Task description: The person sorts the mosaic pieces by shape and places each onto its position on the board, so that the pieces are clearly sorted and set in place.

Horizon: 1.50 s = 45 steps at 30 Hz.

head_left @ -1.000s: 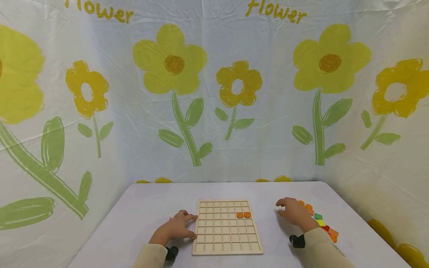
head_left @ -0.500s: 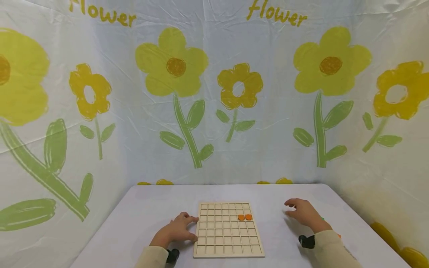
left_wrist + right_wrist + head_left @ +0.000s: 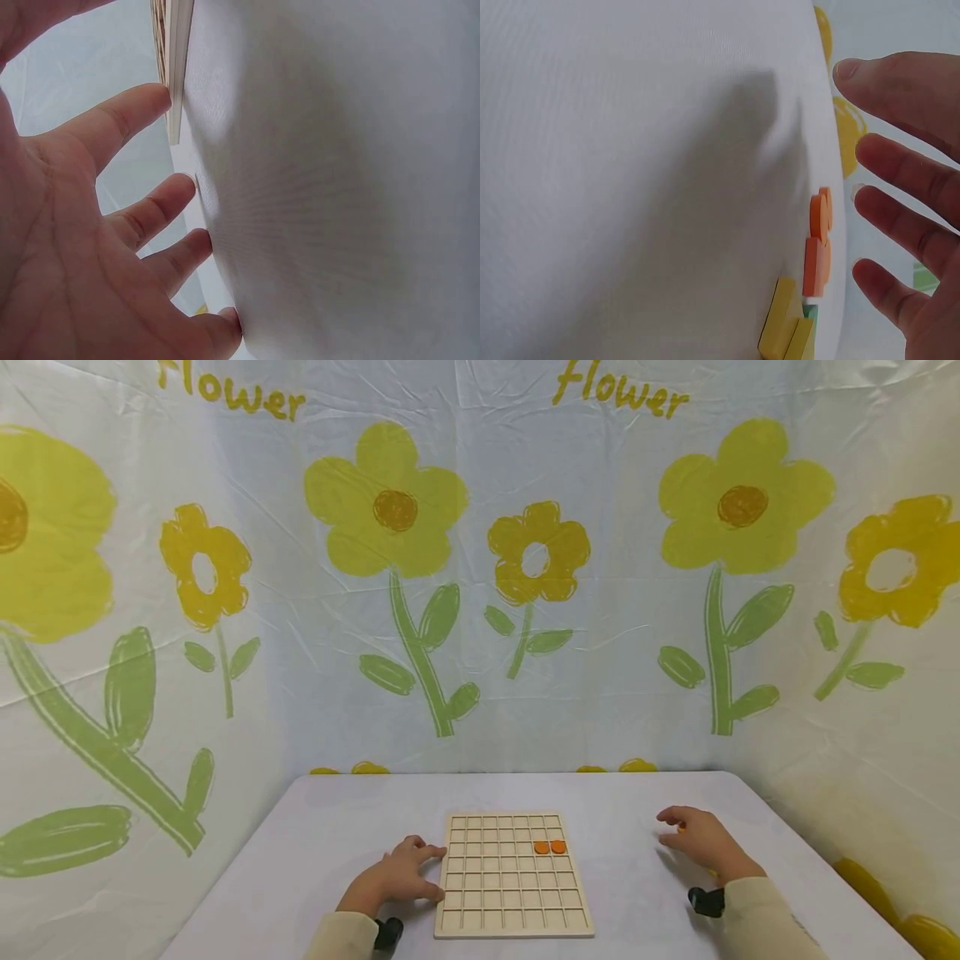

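A pale wooden grid board (image 3: 495, 885) lies on the table, with two orange discs (image 3: 550, 847) side by side in cells near its right edge. My left hand (image 3: 401, 872) rests at the board's left side, fingers spread, index finger and thumb against the edge. In the left wrist view a fingertip touches the board's side (image 3: 178, 67). My right hand (image 3: 708, 842) hovers to the right of the board, holding nothing, its fingers apart. Below it, the right wrist view shows yellow blocks (image 3: 778, 319), an orange block (image 3: 813, 266) and orange discs (image 3: 819, 217).
The white table (image 3: 360, 810) has its far edge against a flower-printed cloth backdrop (image 3: 600, 693). Cloth also hangs at both sides. From the head view my right hand and forearm hide most of the loose coloured pieces.
My right hand has moved right, over the loose coloured pieces, and now covers most of them in the head view. My left hand stays at the board. The two discs have not moved on the board.
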Each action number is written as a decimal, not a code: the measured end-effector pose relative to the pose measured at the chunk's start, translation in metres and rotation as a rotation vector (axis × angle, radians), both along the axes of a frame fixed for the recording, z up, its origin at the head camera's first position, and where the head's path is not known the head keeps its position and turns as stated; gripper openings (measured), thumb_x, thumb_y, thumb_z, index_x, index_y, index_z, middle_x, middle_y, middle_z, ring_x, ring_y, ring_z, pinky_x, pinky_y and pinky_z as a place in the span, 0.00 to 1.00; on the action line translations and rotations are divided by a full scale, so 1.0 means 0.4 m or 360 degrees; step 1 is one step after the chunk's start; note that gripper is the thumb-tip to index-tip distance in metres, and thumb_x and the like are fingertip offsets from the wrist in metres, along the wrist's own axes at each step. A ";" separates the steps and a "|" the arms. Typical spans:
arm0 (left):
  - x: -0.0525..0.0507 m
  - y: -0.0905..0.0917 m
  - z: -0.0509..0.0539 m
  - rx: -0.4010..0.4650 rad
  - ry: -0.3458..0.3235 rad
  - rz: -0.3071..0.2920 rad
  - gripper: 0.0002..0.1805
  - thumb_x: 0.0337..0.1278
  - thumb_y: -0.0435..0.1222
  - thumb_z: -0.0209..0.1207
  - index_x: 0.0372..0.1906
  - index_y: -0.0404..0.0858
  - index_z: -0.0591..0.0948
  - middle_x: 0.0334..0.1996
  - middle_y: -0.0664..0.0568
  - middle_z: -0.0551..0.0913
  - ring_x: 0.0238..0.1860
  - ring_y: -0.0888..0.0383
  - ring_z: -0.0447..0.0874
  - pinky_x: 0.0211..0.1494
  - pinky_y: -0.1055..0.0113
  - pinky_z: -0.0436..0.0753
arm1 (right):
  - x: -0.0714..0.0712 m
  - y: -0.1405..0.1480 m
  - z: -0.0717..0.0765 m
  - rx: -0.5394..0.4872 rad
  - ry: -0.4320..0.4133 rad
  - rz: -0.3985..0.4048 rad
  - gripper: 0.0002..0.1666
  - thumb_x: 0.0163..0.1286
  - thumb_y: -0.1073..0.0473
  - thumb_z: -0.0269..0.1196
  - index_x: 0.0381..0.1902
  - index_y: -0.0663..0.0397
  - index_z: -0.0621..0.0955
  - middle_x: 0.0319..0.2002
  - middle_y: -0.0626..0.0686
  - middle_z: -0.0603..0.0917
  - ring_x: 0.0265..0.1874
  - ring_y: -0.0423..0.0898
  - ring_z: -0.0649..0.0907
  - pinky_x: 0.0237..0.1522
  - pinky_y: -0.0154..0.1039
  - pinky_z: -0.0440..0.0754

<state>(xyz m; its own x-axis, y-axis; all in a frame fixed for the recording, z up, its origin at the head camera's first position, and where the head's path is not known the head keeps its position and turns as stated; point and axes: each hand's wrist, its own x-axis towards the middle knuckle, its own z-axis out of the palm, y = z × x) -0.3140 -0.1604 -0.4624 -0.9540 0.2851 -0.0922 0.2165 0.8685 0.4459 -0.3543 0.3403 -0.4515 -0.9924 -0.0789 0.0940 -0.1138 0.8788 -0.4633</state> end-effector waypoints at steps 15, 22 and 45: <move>-0.001 -0.002 -0.009 -0.0006 -0.0022 0.0014 0.39 0.39 0.51 0.69 0.63 0.46 0.76 0.61 0.41 0.69 0.64 0.39 0.66 0.65 0.27 0.56 | 0.005 0.028 0.008 0.0119 -0.0156 -0.0190 0.25 0.63 0.52 0.66 0.54 0.60 0.80 0.53 0.69 0.79 0.52 0.66 0.76 0.54 0.68 0.71; -0.003 -0.001 -0.011 0.0007 -0.0032 0.0007 0.39 0.39 0.51 0.70 0.63 0.47 0.76 0.59 0.43 0.69 0.63 0.40 0.67 0.65 0.26 0.55 | 0.010 0.031 0.004 0.0161 -0.0188 -0.0211 0.29 0.63 0.51 0.65 0.58 0.62 0.77 0.56 0.72 0.76 0.52 0.68 0.75 0.53 0.69 0.71; -0.003 -0.002 -0.003 -0.0007 -0.0023 0.0011 0.39 0.40 0.51 0.69 0.64 0.46 0.76 0.60 0.42 0.69 0.64 0.40 0.67 0.66 0.27 0.56 | -0.010 0.014 -0.028 0.0390 -0.0003 -0.0114 0.09 0.62 0.58 0.66 0.39 0.56 0.84 0.43 0.62 0.85 0.43 0.62 0.82 0.45 0.63 0.75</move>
<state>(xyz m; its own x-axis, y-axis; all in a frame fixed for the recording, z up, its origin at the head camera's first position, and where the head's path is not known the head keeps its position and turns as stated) -0.3152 -0.1612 -0.4635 -0.9545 0.2782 -0.1074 0.2040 0.8720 0.4450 -0.3582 0.3460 -0.4626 -0.9965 -0.0287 0.0789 -0.0466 0.9707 -0.2358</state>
